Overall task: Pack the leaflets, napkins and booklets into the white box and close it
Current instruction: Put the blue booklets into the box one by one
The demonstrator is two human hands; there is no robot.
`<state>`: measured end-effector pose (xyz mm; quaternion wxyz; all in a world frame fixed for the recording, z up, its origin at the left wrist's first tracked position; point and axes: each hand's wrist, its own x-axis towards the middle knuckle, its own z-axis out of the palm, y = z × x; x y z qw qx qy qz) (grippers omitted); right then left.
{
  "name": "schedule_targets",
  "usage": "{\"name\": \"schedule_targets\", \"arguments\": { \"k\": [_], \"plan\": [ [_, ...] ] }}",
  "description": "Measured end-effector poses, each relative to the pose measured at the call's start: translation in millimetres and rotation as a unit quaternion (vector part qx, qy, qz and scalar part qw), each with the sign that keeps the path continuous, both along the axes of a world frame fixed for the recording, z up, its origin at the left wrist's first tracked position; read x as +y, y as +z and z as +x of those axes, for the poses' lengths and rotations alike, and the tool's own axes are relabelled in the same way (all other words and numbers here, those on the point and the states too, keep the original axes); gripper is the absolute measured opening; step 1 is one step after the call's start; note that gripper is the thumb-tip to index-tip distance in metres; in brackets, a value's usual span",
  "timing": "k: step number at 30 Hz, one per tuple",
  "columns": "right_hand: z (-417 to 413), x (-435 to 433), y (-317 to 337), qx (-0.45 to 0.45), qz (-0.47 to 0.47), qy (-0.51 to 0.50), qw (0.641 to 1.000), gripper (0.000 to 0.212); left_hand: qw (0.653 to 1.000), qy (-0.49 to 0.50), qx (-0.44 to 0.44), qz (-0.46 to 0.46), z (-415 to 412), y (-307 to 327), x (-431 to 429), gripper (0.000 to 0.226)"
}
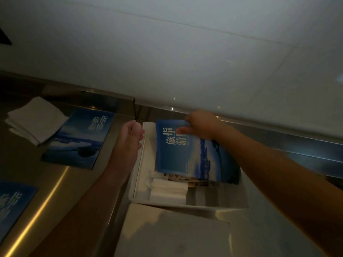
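While pinching a blue booklet (185,154) with the right hand (200,125), holds it tilted over the white box (137,173). Rests the curled left hand (130,138) at its rim, hold unclear.

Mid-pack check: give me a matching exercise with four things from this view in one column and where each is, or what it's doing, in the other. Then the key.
Things
1. right hand
2. left hand
3. napkin stack
4. box lid

Places or states
A. at the left wall of the white box
B. flat on the near side of the box
C. grips a blue booklet over the box
D. on the steel counter, far left

Pairs: 1-C, 2-A, 3-D, 4-B
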<state>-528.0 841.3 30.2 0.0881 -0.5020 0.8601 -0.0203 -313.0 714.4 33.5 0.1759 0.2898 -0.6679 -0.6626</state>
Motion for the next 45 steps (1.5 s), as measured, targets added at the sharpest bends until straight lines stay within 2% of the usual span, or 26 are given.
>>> {"name": "schedule_targets", "arguments": {
  "k": [4, 7, 11, 14, 20, 28, 35, 38, 41, 45],
  "plan": [
    [10.7, -3.5, -17.3, 0.011, 0.059, 0.017, 0.998, 0.054, 1.000, -0.002, -0.005, -0.006, 0.1, -3.5, -0.3, 0.053],
    [16.6, -3.7, -24.1, 0.080, 0.067, 0.007, 0.995, 0.057, 1.000, 0.000, -0.009, -0.026, -1.0, -6.7, 0.3, 0.062],
    [29.3, -0.1, -33.6, 0.148, 0.020, -0.004, 0.989, 0.047, 0.999, -0.006, -0.011, -0.031, -2.6, -13.7, 2.8, 0.043],
    [41.8, 4.6, -44.5, 0.183, -0.043, 0.015, 0.982, 0.039, 0.999, -0.015, -0.018, -0.026, -4.8, -18.0, 5.3, 0.039],
    [62.9, 12.7, -65.4, 0.241, 0.007, 0.003, 0.970, 0.048, 0.998, -0.021, -0.034, -0.049, -7.7, -22.1, 9.8, 0.039],
    [76.4, 8.4, -67.2, 0.211, 0.027, -0.036, 0.977, 0.047, 0.996, -0.048, -0.041, -0.055, -8.6, -17.7, 17.8, 0.030],
    [57.4, -1.3, -46.9, 0.195, -0.045, -0.055, 0.978, 0.022, 0.996, -0.053, -0.045, -0.054, 1.3, -11.4, 12.0, 0.027],
    [46.6, -3.9, -25.6, 0.169, -0.115, -0.071, 0.976, 0.033, 0.996, -0.046, -0.035, -0.066, 8.2, -6.1, 2.2, 0.021],
    [40.4, -7.5, -7.4, 0.160, -0.196, -0.090, 0.963, 0.032, 0.997, -0.026, -0.015, -0.071, 11.9, 0.0, -2.6, 0.017],
    [47.7, -24.6, -14.1, 0.116, -0.197, -0.076, 0.971, 0.027, 0.999, -0.002, 0.014, -0.053, 14.0, 6.7, -1.5, 0.020]
  ]
}}
